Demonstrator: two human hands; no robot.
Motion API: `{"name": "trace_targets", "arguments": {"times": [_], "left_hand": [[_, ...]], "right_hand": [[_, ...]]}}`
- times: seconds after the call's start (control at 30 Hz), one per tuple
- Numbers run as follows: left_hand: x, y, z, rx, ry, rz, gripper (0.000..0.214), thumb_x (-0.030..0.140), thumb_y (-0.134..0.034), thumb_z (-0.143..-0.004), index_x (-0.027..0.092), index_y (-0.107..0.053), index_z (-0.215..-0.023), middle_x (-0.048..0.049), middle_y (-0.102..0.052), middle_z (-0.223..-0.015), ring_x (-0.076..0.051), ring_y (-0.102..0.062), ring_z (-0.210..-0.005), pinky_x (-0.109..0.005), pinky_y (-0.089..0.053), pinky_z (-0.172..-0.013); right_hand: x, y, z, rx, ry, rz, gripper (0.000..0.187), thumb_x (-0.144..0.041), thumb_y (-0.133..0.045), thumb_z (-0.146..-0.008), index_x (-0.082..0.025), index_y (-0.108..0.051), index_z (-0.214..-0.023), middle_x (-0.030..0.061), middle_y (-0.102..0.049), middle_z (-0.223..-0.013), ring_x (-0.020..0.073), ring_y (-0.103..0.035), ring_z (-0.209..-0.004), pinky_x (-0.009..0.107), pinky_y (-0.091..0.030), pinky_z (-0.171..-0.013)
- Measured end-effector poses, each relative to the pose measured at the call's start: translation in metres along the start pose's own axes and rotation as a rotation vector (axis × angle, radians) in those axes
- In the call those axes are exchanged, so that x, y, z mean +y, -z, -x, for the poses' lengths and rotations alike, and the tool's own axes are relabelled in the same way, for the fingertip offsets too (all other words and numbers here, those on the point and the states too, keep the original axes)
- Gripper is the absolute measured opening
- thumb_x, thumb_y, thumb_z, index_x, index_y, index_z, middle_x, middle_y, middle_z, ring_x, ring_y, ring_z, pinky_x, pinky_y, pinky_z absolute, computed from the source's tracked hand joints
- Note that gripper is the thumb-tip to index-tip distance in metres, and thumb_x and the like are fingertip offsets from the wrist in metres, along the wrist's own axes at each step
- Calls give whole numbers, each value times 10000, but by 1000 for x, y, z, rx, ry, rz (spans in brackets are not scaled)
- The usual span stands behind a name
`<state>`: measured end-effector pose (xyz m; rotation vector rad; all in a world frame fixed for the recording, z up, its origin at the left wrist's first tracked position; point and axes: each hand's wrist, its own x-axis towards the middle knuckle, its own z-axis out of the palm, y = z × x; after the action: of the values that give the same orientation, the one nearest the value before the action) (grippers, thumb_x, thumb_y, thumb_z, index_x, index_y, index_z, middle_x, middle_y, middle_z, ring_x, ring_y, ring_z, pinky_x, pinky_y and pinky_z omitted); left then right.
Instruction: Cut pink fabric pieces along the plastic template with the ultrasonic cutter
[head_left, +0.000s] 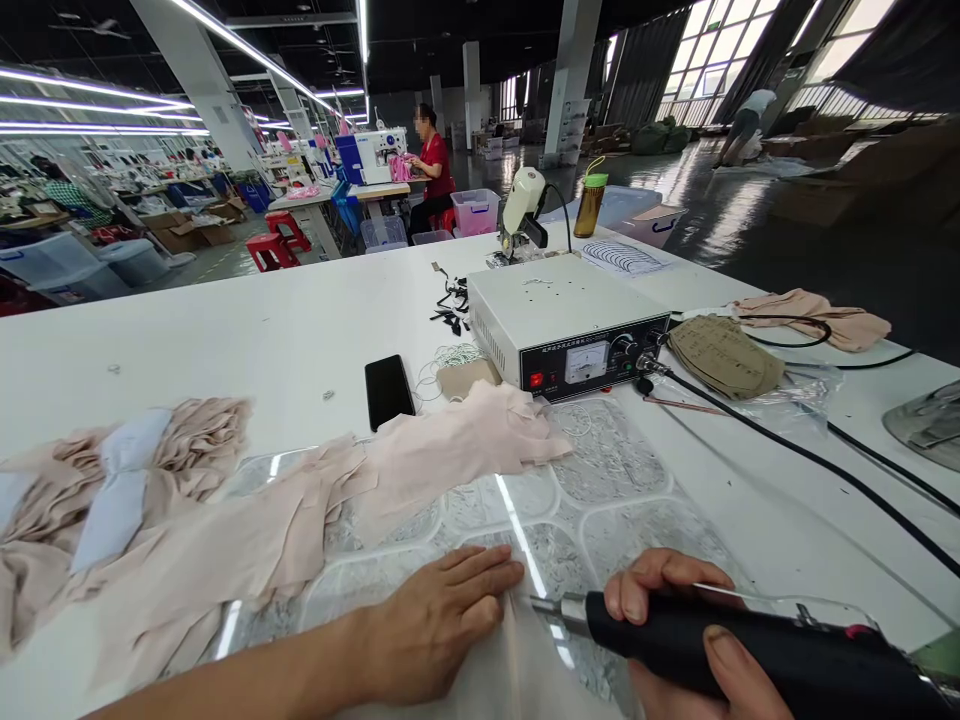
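Note:
My left hand (442, 615) lies flat with fingers stretched out, pressing a pale pink fabric piece (517, 670) onto a clear glass plate (600, 520). My right hand (675, 640) is wrapped round a black handheld cutting tool (750, 655), whose metal tip (551, 607) points left toward the left fingertips. More pink fabric (420, 460) is spread across the plate and the white table (247, 330).
A white control box (562, 320) with dial and meter stands behind the plate; black cables (787, 445) run from it to the right. A black phone (388, 390), stacked pink pieces (112, 490), a tan pad (724, 355) and a bottle (590, 203) lie around. A person in red sits at a far sewing machine.

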<state>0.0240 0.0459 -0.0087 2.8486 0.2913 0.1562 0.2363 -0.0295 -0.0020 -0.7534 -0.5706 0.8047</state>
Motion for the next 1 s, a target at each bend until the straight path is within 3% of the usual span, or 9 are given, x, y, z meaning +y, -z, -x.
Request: {"name": "trace_targets", "arguments": {"times": [0.37, 1.0], "left_hand": [[-2, -3, -1, 2, 21, 91, 168, 75, -465, -810, 152, -484, -958, -119, -429, -1458, -244, -338, -1394, -382, -351, -1133], [-4, -5, 0, 14, 19, 203, 169, 64, -452, -828, 132, -491, -978, -168, -419, -1454, -262, -300, -1409, -418, -327, -1141]], "right_hand": [[-9, 0, -5, 117, 77, 65, 138, -318, -592, -709, -200, -599, -780, -2, -549, -660, 132, -534, -547, 317, -495, -511], [-3, -2, -6, 46, 125, 147, 134, -291, -578, -733, -192, -597, -821, -4, -569, -703, 129, -554, -582, 314, -520, -551]]}}
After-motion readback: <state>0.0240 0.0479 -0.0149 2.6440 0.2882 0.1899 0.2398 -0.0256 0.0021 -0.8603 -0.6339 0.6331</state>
